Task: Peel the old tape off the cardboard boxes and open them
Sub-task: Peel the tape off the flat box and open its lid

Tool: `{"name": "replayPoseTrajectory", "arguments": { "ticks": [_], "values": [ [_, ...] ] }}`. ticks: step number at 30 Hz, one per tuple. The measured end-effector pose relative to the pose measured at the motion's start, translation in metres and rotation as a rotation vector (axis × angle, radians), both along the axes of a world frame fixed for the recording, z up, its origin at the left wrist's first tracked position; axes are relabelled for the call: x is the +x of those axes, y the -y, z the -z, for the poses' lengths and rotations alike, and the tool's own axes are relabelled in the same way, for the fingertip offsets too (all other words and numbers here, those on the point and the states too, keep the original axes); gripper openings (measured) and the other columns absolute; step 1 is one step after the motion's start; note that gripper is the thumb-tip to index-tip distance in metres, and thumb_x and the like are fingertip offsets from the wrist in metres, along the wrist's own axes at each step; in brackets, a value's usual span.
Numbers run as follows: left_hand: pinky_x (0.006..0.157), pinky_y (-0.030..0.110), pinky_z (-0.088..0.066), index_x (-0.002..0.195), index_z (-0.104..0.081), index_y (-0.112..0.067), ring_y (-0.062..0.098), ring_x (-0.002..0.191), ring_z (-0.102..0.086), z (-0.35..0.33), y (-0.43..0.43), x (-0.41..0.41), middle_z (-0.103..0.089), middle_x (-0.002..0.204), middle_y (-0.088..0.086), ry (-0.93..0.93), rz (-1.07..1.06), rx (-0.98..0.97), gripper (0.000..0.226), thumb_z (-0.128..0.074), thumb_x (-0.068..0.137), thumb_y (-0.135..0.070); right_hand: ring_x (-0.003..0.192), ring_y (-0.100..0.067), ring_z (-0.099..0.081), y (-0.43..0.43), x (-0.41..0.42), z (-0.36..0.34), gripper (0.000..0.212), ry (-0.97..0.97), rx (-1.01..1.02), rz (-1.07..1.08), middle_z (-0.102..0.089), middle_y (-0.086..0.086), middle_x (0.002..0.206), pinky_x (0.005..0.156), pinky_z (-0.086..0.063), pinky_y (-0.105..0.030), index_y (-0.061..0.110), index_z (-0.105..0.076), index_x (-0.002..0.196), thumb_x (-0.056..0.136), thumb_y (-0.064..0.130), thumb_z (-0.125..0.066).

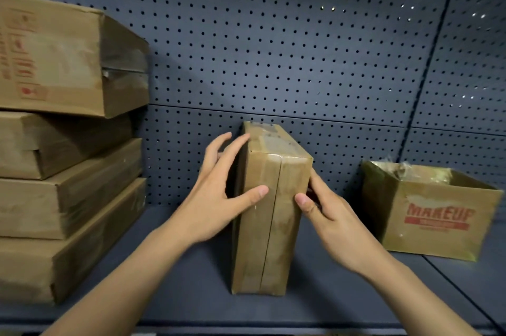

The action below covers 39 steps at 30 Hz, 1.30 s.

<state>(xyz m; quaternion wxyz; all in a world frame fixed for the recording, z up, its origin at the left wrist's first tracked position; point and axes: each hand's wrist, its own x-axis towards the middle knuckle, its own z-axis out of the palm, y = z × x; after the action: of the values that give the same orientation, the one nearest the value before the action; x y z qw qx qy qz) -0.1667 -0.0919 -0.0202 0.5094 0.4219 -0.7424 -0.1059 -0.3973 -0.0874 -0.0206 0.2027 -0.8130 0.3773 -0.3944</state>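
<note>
Head view: box upright between spread left hand, right hand pinching edge

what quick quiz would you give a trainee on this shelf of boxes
1. True or false: the MAKEUP box is taped shut on top.
2. How many boxes are in the stack of boxes at the left? A two, B four, C six.
3. Short answer: which box do the left hand and the right hand both touch?

Key
1. False: its top is open.
2. B.
3. The upright taped box in the middle.
</note>
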Motion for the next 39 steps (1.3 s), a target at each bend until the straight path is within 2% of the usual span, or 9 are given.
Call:
{"name": "replayPoseTrajectory", "arguments": {
  "ticks": [3,6,9,12,15,20,26,33,39],
  "values": [
    [0.117,0.05,-0.031,0.147,-0.026,-0.045,-0.002,0.147,-0.015,0.0,0.008,-0.002,-0.009,0.159,-0.026,0.011,0.042,-0.055,0.083,-0.065,0.077,-0.066,0.133,0.011,-0.041,0.006,-0.006,-0.002,0.057,-0.005,0.006,-0.055,-0.045,0.037,0.142,0.115,-0.036,-0.032,0.051,-0.018,0.153,0.102,0.044,-0.043],
    [0.116,0.05,-0.032,0.144,-0.025,-0.042,0.006,0.148,-0.021,0.003,0.013,-0.002,-0.017,0.159,-0.024,-0.025,0.082,-0.079,0.081,-0.068,0.077,-0.059,0.132,0.0,-0.049,0.012,-0.011,-0.011,0.047,0.058,0.003,-0.125,-0.055,0.023,0.14,0.109,-0.042,-0.035,0.039,-0.04,0.148,0.102,0.037,-0.048],
    [0.115,0.051,-0.033,0.144,-0.025,-0.041,0.012,0.147,-0.025,0.006,0.017,-0.002,-0.022,0.159,-0.02,-0.04,0.095,-0.094,0.08,-0.067,0.078,-0.057,0.118,-0.002,-0.06,0.023,-0.011,-0.028,0.029,0.204,-0.098,-0.024,-0.069,0.016,0.121,0.102,-0.048,-0.032,0.027,-0.065,0.125,0.103,0.031,-0.047],
    [0.112,0.052,-0.036,0.144,-0.028,-0.034,0.018,0.146,-0.029,0.006,0.023,0.0,-0.029,0.156,-0.013,-0.052,0.098,-0.128,0.076,-0.061,0.081,-0.059,0.1,-0.021,-0.068,0.045,-0.003,-0.049,0.021,0.263,-0.15,0.099,-0.074,0.003,0.103,0.094,-0.053,-0.049,0.028,-0.073,0.108,0.102,0.023,-0.053],
    [0.109,0.053,-0.038,0.142,-0.033,-0.027,0.02,0.143,-0.033,0.005,0.028,0.001,-0.035,0.152,-0.011,-0.076,0.097,-0.173,0.07,-0.052,0.086,-0.064,0.095,-0.029,-0.067,0.069,0.014,-0.072,0.017,0.177,-0.136,0.113,-0.074,-0.001,0.098,0.091,-0.054,-0.05,0.031,-0.073,0.102,0.1,0.024,-0.057],
    [0.108,0.052,-0.039,0.148,-0.027,-0.029,0.024,0.142,-0.035,0.008,0.038,-0.004,-0.037,0.151,-0.006,-0.096,0.087,-0.178,0.081,-0.045,0.084,-0.075,0.092,0.0,-0.066,0.094,0.042,-0.107,0.021,-0.147,0.005,0.045,-0.072,0.009,0.105,0.078,-0.048,-0.011,0.021,-0.072,0.115,0.097,0.027,-0.063],
    [0.109,0.053,-0.038,0.147,-0.034,-0.022,0.022,0.143,-0.034,0.012,0.041,-0.01,-0.035,0.153,-0.008,-0.113,0.056,-0.213,0.081,-0.044,0.085,-0.071,0.096,-0.024,-0.068,0.106,0.051,-0.116,0.01,-0.295,-0.048,0.031,-0.075,-0.001,0.098,0.09,-0.053,-0.038,0.023,-0.078,0.099,0.093,0.023,-0.069],
    [0.109,0.053,-0.037,0.146,-0.036,-0.017,0.023,0.143,-0.034,0.013,0.041,-0.013,-0.036,0.152,-0.006,-0.139,0.047,-0.213,0.078,-0.048,0.083,-0.062,0.079,0.005,-0.06,0.105,0.051,-0.112,0.016,-0.302,-0.13,0.023,-0.069,0.017,0.083,0.082,-0.046,-0.022,0.03,-0.068,0.082,0.096,0.023,-0.065],
    [0.108,0.053,-0.038,0.144,-0.037,-0.018,0.023,0.141,-0.035,0.011,0.041,-0.013,-0.037,0.15,-0.006,-0.135,0.044,-0.201,0.078,-0.048,0.082,-0.062,0.077,-0.013,-0.06,0.098,0.045,-0.105,0.027,-0.229,-0.211,0.063,-0.066,0.008,0.08,0.072,-0.048,-0.036,0.026,-0.052,0.082,0.105,0.017,-0.044]
  ]
}}
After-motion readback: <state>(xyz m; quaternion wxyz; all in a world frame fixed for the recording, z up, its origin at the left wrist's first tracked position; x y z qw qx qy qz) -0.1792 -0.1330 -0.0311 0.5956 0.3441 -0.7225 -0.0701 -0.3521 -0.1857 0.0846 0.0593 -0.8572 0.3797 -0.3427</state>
